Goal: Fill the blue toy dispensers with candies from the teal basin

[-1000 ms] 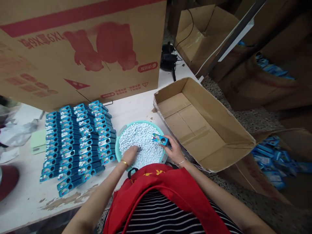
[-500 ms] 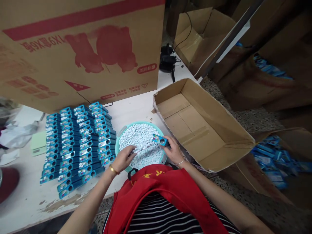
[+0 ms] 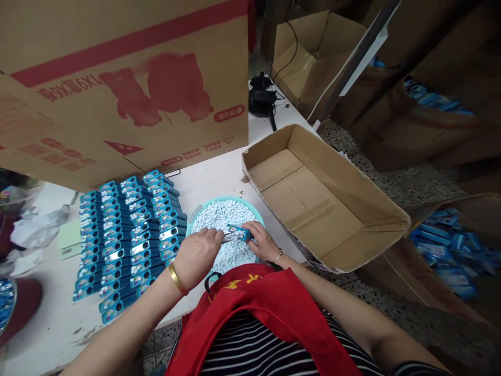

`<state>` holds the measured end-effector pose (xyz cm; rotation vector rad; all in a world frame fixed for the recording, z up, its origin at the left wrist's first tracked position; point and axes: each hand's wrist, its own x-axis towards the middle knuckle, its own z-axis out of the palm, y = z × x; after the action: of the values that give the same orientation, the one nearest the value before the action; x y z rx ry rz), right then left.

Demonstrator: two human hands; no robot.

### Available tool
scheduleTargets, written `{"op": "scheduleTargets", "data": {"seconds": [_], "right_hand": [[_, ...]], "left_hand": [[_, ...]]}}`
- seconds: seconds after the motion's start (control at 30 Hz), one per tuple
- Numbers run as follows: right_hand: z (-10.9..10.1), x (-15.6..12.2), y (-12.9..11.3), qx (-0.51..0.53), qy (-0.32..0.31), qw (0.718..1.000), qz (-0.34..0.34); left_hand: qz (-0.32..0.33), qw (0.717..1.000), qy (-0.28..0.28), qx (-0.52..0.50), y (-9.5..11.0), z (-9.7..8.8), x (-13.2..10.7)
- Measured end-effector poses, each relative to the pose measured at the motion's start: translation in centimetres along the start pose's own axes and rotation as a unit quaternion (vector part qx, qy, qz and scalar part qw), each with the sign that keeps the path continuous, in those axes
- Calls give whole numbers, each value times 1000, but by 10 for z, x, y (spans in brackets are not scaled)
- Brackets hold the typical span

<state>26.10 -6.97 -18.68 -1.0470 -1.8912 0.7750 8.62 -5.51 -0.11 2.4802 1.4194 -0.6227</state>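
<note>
Closed knuckles-up, my left hand (image 3: 199, 256) grips a thin scoop-like tool (image 3: 227, 238), mostly hidden by the fingers. The tool's end meets a small blue container (image 3: 243, 233) with a round dark hole. My right hand (image 3: 263, 242) is wrapped round that container, holding it tilted above the basin. White pellets show at the container's near end. Beneath both hands, a turquoise basin (image 3: 256, 209) holds a heap of white pellets (image 3: 223, 211). To the left, blue containers of the same kind (image 3: 135, 224) stand in several rows, many with white pellets on top.
A large carton (image 3: 129, 94) stands behind the rows. An open shallow cardboard box (image 3: 309, 196) lies to the right of the basin. Boxes of blue packs (image 3: 450, 250) stand on the floor at right. A red tub (image 3: 23, 308) and crumpled white paper (image 3: 37, 227) are far left.
My left hand has moved right and up with the tool, meeting the blue container. My right hand has brought the container left, over the pellets. The view has shifted slightly.
</note>
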Motion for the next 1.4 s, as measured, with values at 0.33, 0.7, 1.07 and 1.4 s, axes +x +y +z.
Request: {"op": "scheduleTargets", "data": {"seconds": [0.33, 0.7, 1.07, 1.4], "right_hand": [[-20, -2, -14, 90, 32, 992, 80], [-21, -3, -16, 143, 6, 984, 106], [0, -2, -9, 98, -20, 993, 55], [-12, -2, -19, 207, -8, 972, 114]], "left_hand": [[-103, 981, 118, -116, -43, 41, -9], [-222, 830, 259, -442, -25, 146, 16], [-81, 815, 250, -517, 13, 99, 28], [-130, 703, 301, -632, -3, 78, 21]]}}
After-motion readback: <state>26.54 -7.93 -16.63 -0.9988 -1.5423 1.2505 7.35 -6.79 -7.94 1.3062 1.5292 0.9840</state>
